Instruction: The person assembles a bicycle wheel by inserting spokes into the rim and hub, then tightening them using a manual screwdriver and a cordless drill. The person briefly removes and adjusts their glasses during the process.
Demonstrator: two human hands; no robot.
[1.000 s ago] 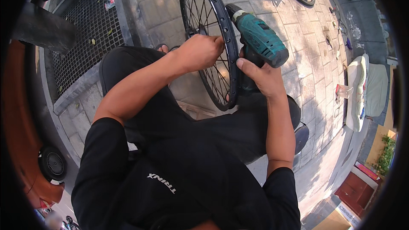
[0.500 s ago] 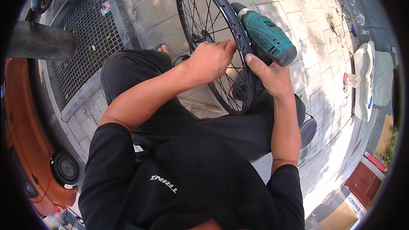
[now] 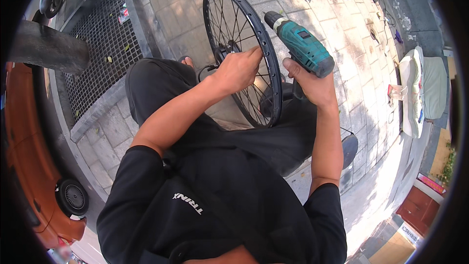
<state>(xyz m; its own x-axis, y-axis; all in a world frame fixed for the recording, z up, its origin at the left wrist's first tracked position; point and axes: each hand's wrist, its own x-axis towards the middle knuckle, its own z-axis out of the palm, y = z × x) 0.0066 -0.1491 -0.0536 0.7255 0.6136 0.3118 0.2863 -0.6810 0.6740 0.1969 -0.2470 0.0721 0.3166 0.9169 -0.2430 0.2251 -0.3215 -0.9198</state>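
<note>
The wheel (image 3: pixel 233 47) stands tilted, its rim (image 3: pixel 276 82) between the nearer left hand (image 3: pixel 238 72), curled with any grip hidden, and the right hand (image 3: pixel 312 82), which is closed round the drill (image 3: pixel 304 49) and holds it on the outer side, long axis slanting forward and left.

Before the person stands a bicycle wheel (image 3: pixel 274 68), the left grip (image 3: pixel 238 71) at its rim's inner side. Right of it, apart, a cordless drill (image 3: pixel 304 46) sits in the right grip (image 3: pixel 315 85). A ground grate (image 3: pixel 97 54) lies left, a car (image 3: pixel 34 151) farther left.
</note>
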